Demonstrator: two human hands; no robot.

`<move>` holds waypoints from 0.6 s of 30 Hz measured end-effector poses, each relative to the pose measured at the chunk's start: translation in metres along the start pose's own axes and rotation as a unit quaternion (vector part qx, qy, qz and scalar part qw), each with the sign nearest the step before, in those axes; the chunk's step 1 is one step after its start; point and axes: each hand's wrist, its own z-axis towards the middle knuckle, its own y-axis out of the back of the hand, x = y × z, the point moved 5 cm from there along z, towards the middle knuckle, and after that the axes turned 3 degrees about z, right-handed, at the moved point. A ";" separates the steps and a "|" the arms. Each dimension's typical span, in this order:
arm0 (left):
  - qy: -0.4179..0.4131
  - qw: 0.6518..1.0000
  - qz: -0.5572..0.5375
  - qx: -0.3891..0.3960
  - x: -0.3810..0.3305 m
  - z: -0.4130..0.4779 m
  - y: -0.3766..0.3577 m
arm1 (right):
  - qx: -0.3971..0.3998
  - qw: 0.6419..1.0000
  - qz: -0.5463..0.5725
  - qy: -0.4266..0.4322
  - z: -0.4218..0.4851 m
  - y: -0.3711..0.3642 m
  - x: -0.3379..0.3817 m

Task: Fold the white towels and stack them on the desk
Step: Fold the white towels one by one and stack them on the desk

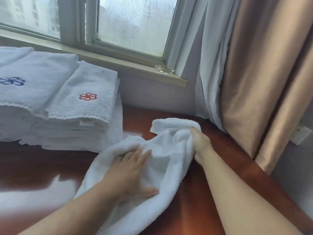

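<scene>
Spreading step, I judged: towel (162, 160) lay crumpled on the desk (188, 200), near the stack (81, 102). Left hand (130, 168) pressed it, fingers straight; right hand (201, 143) gripped a bunched end (fist tight). Next move needed a pull taut and squared edges, then the fold.

No words or numbers legible. Red flower emblem (87, 96) embroidered on top folded towel (96, 78), stack at far left of desk (33, 160). Blue flower emblem (12, 81) on neighbouring folded towel (37, 68), further left. Small hem tag (86, 122) below red emblem: print too blurred to read.
</scene>
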 end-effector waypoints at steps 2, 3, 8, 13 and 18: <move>0.023 0.999 0.029 0.007 0.000 0.001 -0.007 | -0.058 0.963 0.262 0.018 0.000 0.028 0.019; 0.031 0.999 0.039 0.008 -0.001 0.002 -0.010 | -0.083 0.944 0.318 0.021 0.000 0.043 0.024; -0.006 0.997 0.075 -0.023 -0.015 0.001 -0.006 | -0.283 0.954 -0.089 -0.034 -0.021 0.124 -0.011; -0.131 0.989 0.066 -0.037 -0.020 -0.016 -0.003 | -0.279 0.788 -0.489 0.250 -0.061 0.122 -0.007; -0.103 0.994 0.045 -0.016 -0.012 -0.023 0.001 | -0.029 0.807 -0.435 0.399 -0.071 0.057 0.012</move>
